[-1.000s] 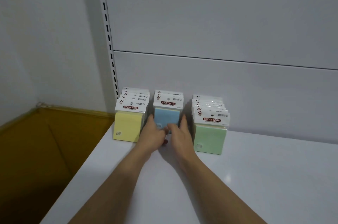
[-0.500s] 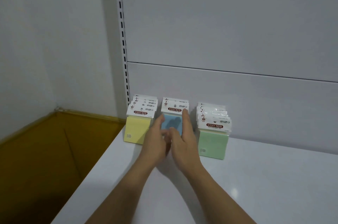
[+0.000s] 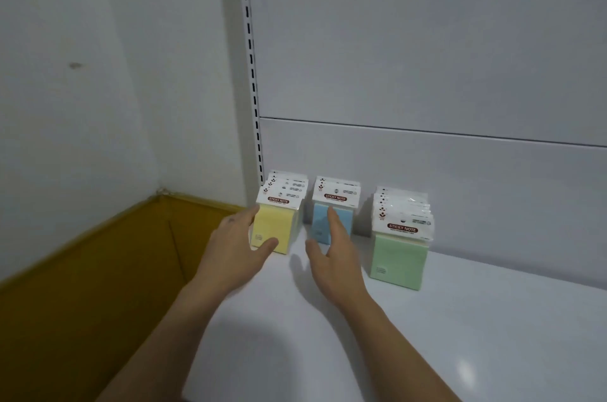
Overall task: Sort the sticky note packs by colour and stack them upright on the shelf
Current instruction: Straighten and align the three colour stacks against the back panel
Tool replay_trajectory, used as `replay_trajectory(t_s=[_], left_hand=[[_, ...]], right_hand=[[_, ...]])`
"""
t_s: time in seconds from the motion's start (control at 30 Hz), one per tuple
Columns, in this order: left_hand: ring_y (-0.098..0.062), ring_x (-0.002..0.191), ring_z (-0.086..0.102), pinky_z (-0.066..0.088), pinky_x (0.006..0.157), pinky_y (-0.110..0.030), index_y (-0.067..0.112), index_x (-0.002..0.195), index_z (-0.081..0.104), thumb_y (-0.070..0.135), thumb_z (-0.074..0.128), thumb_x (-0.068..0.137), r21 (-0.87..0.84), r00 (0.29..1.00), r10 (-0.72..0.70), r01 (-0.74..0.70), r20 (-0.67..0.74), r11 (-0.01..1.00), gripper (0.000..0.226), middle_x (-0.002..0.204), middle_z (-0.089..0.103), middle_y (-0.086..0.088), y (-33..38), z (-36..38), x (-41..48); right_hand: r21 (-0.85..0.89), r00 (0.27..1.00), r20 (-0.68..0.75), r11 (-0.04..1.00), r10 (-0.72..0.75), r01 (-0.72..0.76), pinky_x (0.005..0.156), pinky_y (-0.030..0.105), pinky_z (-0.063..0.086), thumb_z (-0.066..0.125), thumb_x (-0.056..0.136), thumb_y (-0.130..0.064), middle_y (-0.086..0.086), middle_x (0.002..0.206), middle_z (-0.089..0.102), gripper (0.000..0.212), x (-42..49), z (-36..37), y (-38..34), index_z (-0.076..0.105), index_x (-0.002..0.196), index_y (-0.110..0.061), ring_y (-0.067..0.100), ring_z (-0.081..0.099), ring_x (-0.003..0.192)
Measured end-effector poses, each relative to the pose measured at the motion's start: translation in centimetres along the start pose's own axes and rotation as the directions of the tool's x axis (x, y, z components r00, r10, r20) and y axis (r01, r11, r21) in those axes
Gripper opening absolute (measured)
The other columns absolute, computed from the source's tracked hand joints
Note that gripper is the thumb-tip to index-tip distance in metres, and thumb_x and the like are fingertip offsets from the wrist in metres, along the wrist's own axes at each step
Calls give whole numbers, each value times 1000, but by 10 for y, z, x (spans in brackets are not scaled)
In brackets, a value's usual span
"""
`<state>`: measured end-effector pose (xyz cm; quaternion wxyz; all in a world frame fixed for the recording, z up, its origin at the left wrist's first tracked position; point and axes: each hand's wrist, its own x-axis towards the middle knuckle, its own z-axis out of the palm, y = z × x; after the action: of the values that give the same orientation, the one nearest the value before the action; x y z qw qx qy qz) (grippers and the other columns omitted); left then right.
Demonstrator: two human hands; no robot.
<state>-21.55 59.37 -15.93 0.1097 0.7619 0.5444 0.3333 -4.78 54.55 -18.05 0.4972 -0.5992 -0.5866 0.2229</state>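
A: Pls, quick: where are the hands?

B: Both forearms reach forward over the white shelf (image 3: 427, 336), backs of the hands toward the cam. The left hand (image 3: 235, 247) is in front of the yellow packs (image 3: 277, 225), the right hand (image 3: 335, 257) in front of the blue packs (image 3: 318, 224).

A: Fingers, left?

B: Straight and spread. The index lies along the left edge of the front yellow pack, tip just under its white header. The thumb stands out to the right, across the pack's lower front. Nothing is pinched. Whether skin really touches the pack, I cannot tell.

A: And right?

B: Fingers straight and held together, pointing up the front of the blue pack, tip approx. at the header's lower edge. The thumb is apart, out to the left, above the shelf between the yellow and blue rows. It holds nothing. Contact w/ the pack: cannot tell.

A: The packs themselves?

B: Three rows, all upright, at the back of the shelf by the grey back panel (image 3: 427, 171). Yellow is at left beside the slotted upright (image 3: 251, 73), blue in the middle, green packs (image 3: 399, 262) at right. The rows stand apart, w/ gaps. The green row's front pack comes nearest to the cam.

A: Anything else?

B: A white wall (image 3: 82, 106) at left, and a brown surface (image 3: 82, 286) below it, lower than the shelf.
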Motion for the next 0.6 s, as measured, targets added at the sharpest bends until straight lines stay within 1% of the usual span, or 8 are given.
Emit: replay_trajectory(t_s=[0.03, 0.13, 0.27, 0.33, 0.4, 0.43, 0.53, 0.6], left_hand=[[-22, 131, 41, 38, 104, -40, 28, 140, 41, 46, 65, 81, 33, 1000, -14, 13, 14, 999, 66, 138, 52, 4, -2, -4, -4], [-19, 140, 29, 31, 112, -41, 22, 147, 32, 49, 63, 84, 134, 995, -89, 81, 54, 988, 74, 149, 40, 1, -10, -9, -14], [-18, 142, 24, 29, 114, -43, 23, 148, 28, 54, 62, 83, 158, 987, -114, 96, 109, 983, 81, 152, 35, 1, -26, -6, -14], [-18, 142, 24, 30, 114, -44, 24, 149, 26, 55, 62, 82, 151, 985, -117, 96, 131, 984, 82, 153, 34, 1, -35, -5, -8], [-18, 143, 24, 30, 114, -44, 23, 149, 26, 56, 62, 82, 123, 985, -101, 84, 138, 989, 82, 153, 33, 1, -41, -5, 3], [-18, 143, 24, 29, 114, -44, 23, 149, 26, 56, 61, 82, 106, 985, -88, 72, 148, 992, 83, 153, 33, 1, -45, -4, 10], [-19, 143, 24, 30, 114, -44, 23, 149, 24, 60, 61, 80, 62, 971, -68, 55, 229, 997, 86, 155, 30, 1, -60, -2, 34], [-19, 142, 26, 32, 113, -42, 24, 149, 22, 59, 62, 80, 21, 949, -30, 25, 315, 999, 88, 155, 30, 1, -68, 0, 49]], right_hand=[[-11, 1000, 28, 1000, 14, -14, 111, 17, 12, 52, 94, -19, -2, 158, 17, 69, -1, 2, 2, 13, 151, -15, 10, 15, 145], [-56, 995, 97, 998, 36, -31, 115, 26, 16, 57, 92, -27, -2, 159, 16, 76, -2, 6, 0, 11, 152, -18, 13, 17, 145], [-111, 993, 118, 994, 5, 8, 112, 24, 19, 62, 89, -31, -1, 158, 21, 81, -1, 9, -6, 13, 151, -18, 13, 20, 144], [-145, 992, 129, 989, -1, 20, 104, 17, 21, 64, 88, -31, -3, 155, 27, 80, 0, 12, -9, 16, 150, -20, 12, 25, 141], [-178, 989, 146, 984, -3, 29, 90, 10, 21, 65, 88, -29, -4, 151, 34, 76, 4, 15, -12, 20, 149, -22, 11, 31, 137], [-195, 988, 152, 980, -2, 32, 86, 9, 21, 65, 88, -29, -5, 150, 36, 75, 6, 18, -14, 21, 148, -23, 12, 33, 135], [-218, 989, 146, 976, 4, 28, 82, 11, 26, 66, 87, -27, -6, 145, 42, 73, 17, 32, -18, 23, 146, -28, 11, 39, 128], [-212, 992, 125, 977, 20, 7, 75, 8, 30, 67, 85, -26, -9, 142, 45, 73, 24, 42, -17, 26, 144, -32, 4, 42, 116]])
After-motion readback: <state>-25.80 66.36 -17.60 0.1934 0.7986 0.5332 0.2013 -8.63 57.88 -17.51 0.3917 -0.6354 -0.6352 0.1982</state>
